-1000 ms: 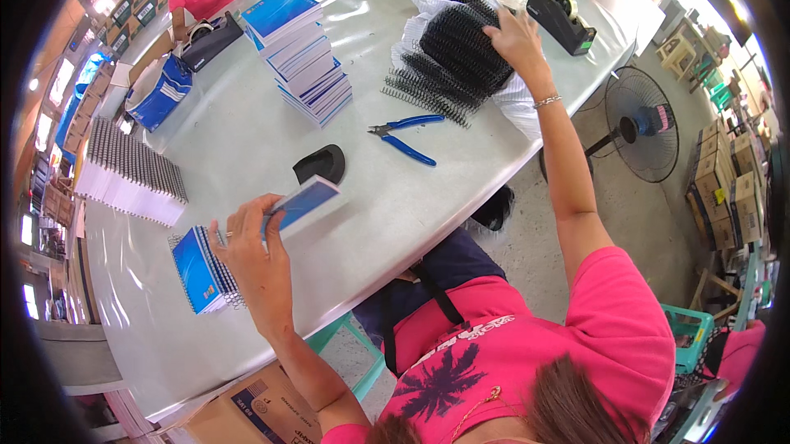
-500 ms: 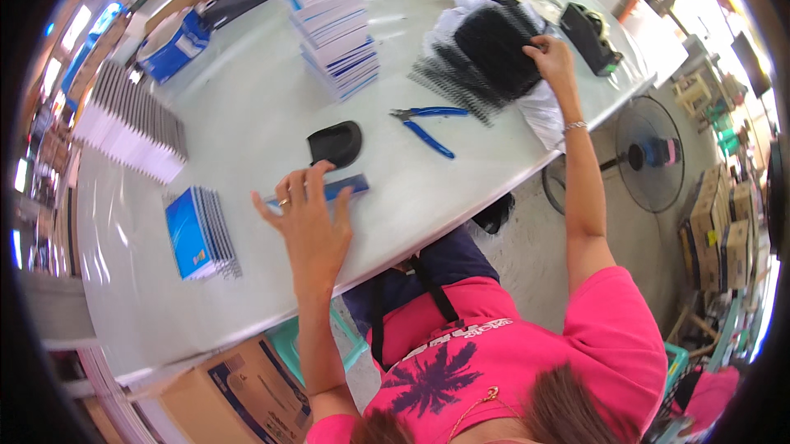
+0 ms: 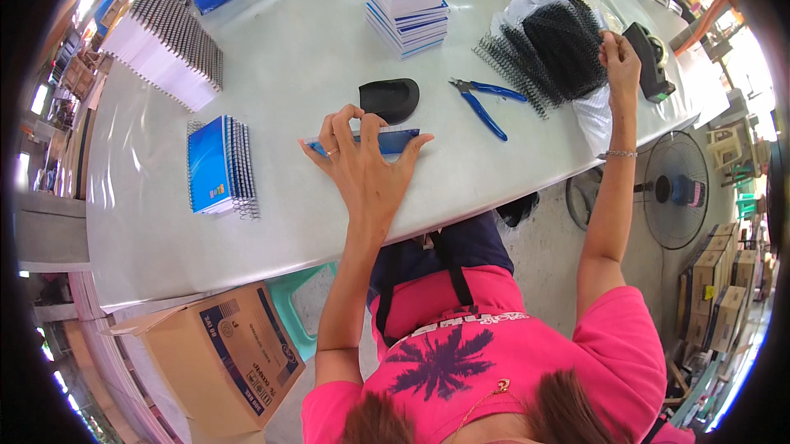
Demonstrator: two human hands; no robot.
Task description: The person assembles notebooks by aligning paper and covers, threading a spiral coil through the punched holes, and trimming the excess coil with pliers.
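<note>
My left hand [image 3: 368, 166] arches over a blue notebook [image 3: 397, 142], thumb at its right end and fingers bent across its top and left side. Much of the notebook is hidden under the hand. Just beyond it lies a black, curved, flat-looking object [image 3: 388, 100]. At the far right my right hand [image 3: 621, 61] has its fingertips pinched at the edge of a pile of black spiral binding coils [image 3: 564, 49], which rests on white plastic [image 3: 594, 121]. Blue-handled wire cutters [image 3: 485, 104] lie with handles spread between the hands.
Spiral-bound blue notebooks [image 3: 218, 166] and a taller bound stack [image 3: 164, 49] stand at left. A high stack of blue-covered pads [image 3: 407, 8] stands at the back. A tape dispenser [image 3: 650, 65] is beside the coils. Below are a cardboard box [image 3: 222, 353] and a fan [image 3: 676, 189].
The view has shifted, so the table things appear further right and higher. My left thumb has swung out to the notebook's right end. My right hand stays at the coils.
</note>
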